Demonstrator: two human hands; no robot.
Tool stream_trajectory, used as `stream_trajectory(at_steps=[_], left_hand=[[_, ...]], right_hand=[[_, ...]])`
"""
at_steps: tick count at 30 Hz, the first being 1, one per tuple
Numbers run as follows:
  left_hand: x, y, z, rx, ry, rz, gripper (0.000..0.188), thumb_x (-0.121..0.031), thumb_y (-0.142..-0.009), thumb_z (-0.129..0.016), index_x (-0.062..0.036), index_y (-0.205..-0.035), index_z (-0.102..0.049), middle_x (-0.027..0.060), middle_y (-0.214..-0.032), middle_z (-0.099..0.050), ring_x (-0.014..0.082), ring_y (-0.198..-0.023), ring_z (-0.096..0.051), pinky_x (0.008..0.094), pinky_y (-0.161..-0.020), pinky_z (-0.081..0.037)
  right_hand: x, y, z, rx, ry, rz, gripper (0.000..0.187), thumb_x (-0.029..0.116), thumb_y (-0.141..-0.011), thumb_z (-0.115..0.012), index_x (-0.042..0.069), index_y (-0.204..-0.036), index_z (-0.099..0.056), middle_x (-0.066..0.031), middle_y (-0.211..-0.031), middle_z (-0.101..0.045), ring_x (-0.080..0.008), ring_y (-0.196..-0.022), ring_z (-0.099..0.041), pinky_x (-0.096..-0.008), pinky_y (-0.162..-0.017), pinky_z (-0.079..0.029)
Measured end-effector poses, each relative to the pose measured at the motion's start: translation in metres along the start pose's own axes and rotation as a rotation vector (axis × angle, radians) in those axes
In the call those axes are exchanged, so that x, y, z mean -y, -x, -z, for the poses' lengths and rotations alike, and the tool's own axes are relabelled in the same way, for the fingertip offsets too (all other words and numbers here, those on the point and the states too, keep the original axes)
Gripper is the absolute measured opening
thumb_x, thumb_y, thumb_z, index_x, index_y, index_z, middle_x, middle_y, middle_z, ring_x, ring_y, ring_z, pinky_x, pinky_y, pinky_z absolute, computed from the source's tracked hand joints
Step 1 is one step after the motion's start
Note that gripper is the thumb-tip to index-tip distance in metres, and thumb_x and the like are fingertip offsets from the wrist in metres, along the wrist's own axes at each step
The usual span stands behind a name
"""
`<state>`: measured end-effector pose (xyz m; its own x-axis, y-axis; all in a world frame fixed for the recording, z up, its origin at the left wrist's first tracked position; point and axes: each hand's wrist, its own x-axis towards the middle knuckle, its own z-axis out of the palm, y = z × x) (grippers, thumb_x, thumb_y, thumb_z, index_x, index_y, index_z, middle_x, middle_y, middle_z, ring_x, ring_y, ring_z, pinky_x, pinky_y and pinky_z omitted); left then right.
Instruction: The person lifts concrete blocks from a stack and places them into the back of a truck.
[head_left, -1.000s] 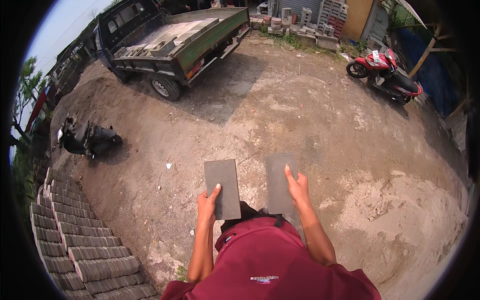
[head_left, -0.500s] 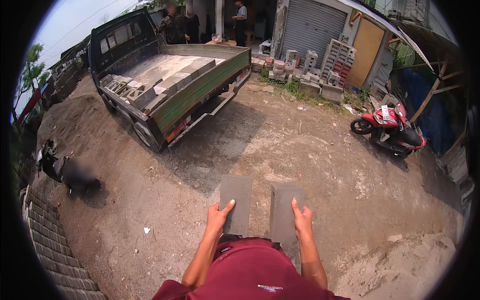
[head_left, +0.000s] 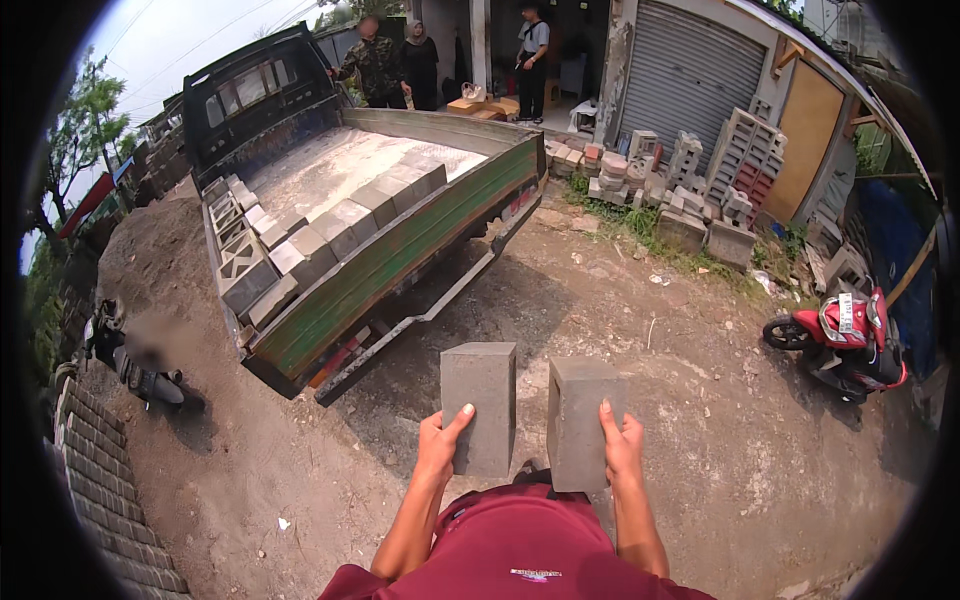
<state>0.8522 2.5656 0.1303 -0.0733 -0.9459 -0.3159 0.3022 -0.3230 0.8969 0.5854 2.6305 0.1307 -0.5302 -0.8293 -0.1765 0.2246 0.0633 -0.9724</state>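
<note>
Near the truck [head_left: 405, 260], our left hand [head_left: 437, 447] clamps the left block [head_left: 483, 400], our right hand [head_left: 622, 452] the right block [head_left: 580, 425], and slack fingers [head_left: 608, 418] could drop either.

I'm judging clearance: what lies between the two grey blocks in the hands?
In the head view, only an open gap separates the left block and right block; dirt ground shows below.

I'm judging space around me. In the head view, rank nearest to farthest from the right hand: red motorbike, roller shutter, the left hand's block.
1. Block in left hand: close by, left.
2. Red motorbike: ahead, right.
3. Roller shutter: far background.
</note>
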Motion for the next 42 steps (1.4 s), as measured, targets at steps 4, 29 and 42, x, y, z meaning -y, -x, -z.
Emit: stream_trajectory(at_steps=[4, 29, 42], left_hand=[[-0.038, -0.103, -0.046, -0.024, 0.000, -0.078, 0.038, -0.029, -0.086, -0.073, 0.0049, -0.102, -0.066, 0.0095, -0.091, -0.069, 0.0145, -0.075, -0.065, 0.0290, -0.070, -0.051], [-0.262, -0.686, -0.215, -0.408, 0.113, -0.605, 0.039, -0.032, -0.092, -0.064, 0.0028, -0.109, -0.062, 0.0106, -0.101, -0.068, 0.0173, -0.087, -0.066, 0.0312, -0.080, -0.051], [-0.307, -0.931, -0.237, -0.677, 0.165, -0.441, 0.037, -0.030, -0.092, -0.066, 0.0030, -0.108, -0.063, 0.0117, -0.099, -0.069, 0.0156, -0.084, -0.066, 0.0283, -0.075, -0.053]], right_hand=[[0.042, -0.130, -0.028, 0.101, -0.003, 0.052, 0.031, 0.030, -0.094, -0.065, 0.000, -0.086, -0.065, -0.0003, -0.082, -0.064, -0.0062, -0.071, -0.055, -0.0243, -0.064, -0.045], [0.203, -0.814, -0.363, 0.676, -0.342, 0.282, 0.028, 0.027, -0.098, -0.060, 0.000, -0.099, -0.065, -0.0022, -0.092, -0.067, -0.0054, -0.079, -0.058, -0.0219, -0.071, -0.046], [0.150, -1.081, -0.554, 0.895, -0.028, -0.007, 0.035, 0.035, -0.095, -0.064, 0.002, -0.083, -0.066, 0.0003, -0.078, -0.064, -0.0042, -0.068, -0.052, -0.0209, -0.061, -0.042]])
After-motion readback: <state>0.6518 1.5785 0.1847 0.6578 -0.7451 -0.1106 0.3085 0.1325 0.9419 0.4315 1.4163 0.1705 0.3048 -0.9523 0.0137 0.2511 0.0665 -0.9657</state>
